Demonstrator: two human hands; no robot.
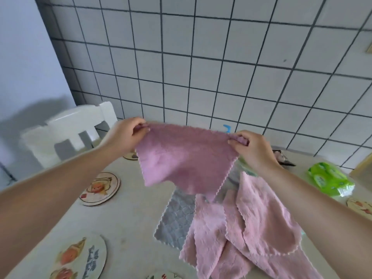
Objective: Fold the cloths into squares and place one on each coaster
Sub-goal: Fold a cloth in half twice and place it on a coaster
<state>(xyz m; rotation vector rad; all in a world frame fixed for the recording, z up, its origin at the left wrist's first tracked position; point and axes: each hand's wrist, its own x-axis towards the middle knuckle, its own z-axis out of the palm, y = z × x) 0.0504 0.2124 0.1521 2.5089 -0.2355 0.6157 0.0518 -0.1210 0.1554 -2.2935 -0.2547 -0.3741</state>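
While both hands pinch the mauve cloth's top corners above the bench, left hand and right hand should bring corners together evenly.

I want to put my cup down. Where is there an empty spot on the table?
Bare tabletop lies between the left coasters and the grey cloth. The right is crowded: pink cloths, green packet. Both hands hold the purple cloth up.
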